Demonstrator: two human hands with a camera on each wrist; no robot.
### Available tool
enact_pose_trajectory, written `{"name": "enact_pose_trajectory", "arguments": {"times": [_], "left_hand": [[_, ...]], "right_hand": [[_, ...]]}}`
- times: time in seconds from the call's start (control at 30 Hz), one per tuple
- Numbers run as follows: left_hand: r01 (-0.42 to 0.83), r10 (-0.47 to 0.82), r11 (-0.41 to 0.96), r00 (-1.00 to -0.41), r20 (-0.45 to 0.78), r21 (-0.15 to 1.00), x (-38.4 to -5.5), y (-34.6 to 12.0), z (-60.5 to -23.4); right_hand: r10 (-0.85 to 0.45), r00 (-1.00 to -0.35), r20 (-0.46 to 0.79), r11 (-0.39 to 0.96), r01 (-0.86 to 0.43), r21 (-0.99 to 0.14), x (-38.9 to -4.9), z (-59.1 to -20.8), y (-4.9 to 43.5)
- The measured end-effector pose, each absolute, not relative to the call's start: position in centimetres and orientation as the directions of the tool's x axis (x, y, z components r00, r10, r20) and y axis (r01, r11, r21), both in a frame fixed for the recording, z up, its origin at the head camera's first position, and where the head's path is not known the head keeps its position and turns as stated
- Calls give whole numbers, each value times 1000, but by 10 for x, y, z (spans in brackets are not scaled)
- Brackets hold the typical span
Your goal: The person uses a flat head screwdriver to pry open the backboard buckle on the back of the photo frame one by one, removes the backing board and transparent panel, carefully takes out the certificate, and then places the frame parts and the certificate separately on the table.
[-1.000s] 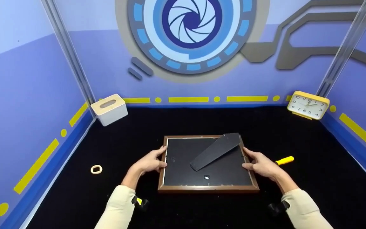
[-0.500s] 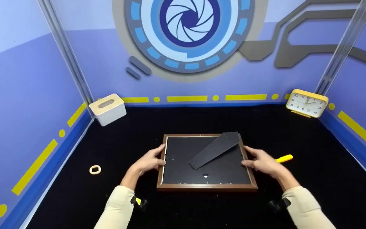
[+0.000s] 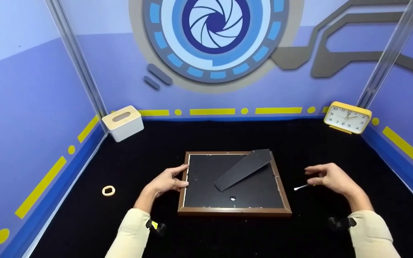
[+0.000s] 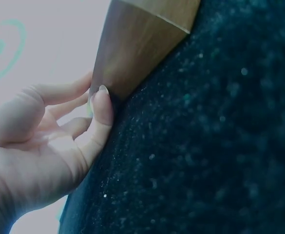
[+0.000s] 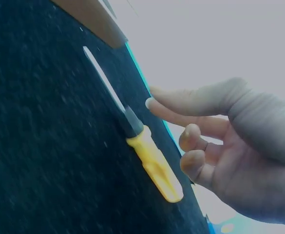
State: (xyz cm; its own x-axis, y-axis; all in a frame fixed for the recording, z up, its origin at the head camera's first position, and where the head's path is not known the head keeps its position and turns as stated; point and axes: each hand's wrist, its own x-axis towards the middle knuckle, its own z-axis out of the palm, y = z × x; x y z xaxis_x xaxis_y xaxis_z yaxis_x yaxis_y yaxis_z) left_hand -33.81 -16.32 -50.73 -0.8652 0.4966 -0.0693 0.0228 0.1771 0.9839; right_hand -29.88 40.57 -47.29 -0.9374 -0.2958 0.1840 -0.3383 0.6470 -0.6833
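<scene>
A brown wooden picture frame (image 3: 235,211) lies face down on the black cloth, its black back panel (image 3: 201,193) upward. The slanting stand (image 3: 244,170) crosses the panel toward the far right corner. At the frame's left side, my left hand (image 3: 165,182) holds the edge between thumb and fingers. My right hand (image 3: 332,179) is off the frame, fingers loosely bent and holding nothing, over a screwdriver (image 5: 154,165) with a yellow handle. In the head view the hand hides most of that handle, and the metal shaft (image 3: 301,187) points toward the frame.
A small beige ring (image 3: 108,190) lies left of the frame. A white tissue box with a wooden lid (image 3: 124,123) stands in the far left corner, a yellow alarm clock (image 3: 348,118) in the far right. Patterned walls enclose the back and sides.
My right hand has let go of the frame's right edge and moved right, over the screwdriver. The left hand keeps its place on the frame, which lies about where it was.
</scene>
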Motion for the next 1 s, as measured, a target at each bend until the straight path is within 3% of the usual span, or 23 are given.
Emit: {"name": "enact_pose_trajectory", "arguments": {"times": [0.33, 0.5, 0.83, 1.0], "left_hand": [[27, 500, 185, -863, -70, 982, -336, -162, -510], [23, 498, 186, -864, -74, 982, -338, -163, -508], [31, 500, 190, -863, -70, 981, -338, -163, -506], [33, 498, 196, -864, -70, 980, -338, -164, -507]], "right_hand": [[-351, -909, 222, 764, -416, -494, -298, -488, 421], [-344, -898, 273, 778, -436, -453, -297, -490, 433], [-258, -940, 225, 761, -341, -551, -295, -497, 446], [-212, -933, 291, 722, -350, -597, -294, -500, 448]]}}
